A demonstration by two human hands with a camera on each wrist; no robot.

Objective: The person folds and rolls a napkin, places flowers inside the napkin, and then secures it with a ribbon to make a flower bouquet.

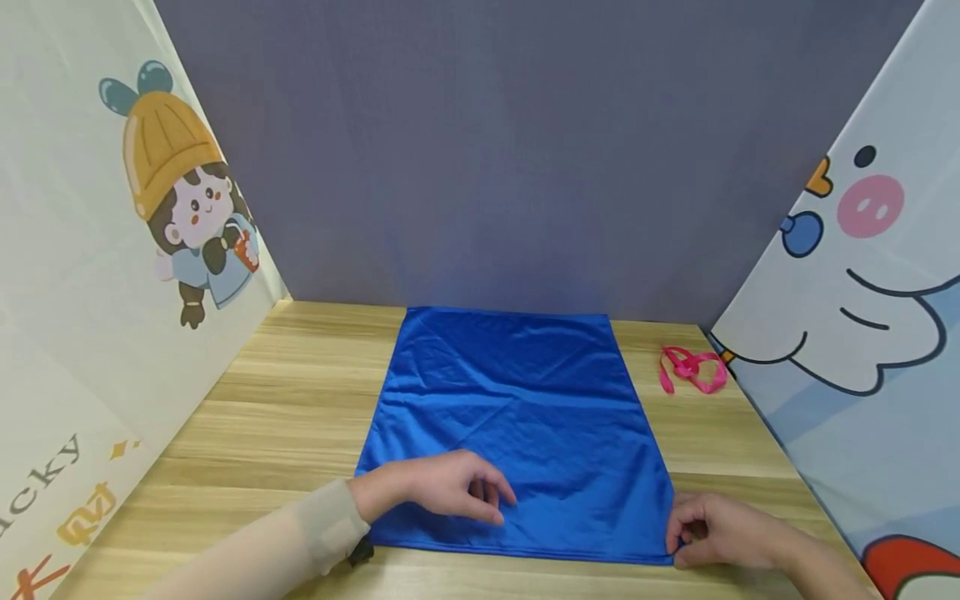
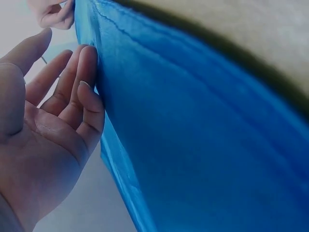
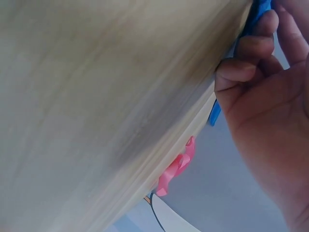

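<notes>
A blue satin cloth lies spread on the wooden table, lightly creased, with a stitched hem along its near edge. My left hand is over its near left part, fingers loosely bent and holding nothing. In the left wrist view, the left hand's palm shows bare, its fingers beside the blue fabric. At the near right corner, my right hand pinches the cloth's edge between thumb and fingers. The right wrist view shows the curled right hand with a bit of blue cloth at its fingertips.
A pink ribbon lies loosely looped on the table at the back right. A grey panel stands behind, and printed panels with cartoon figures flank the left and right.
</notes>
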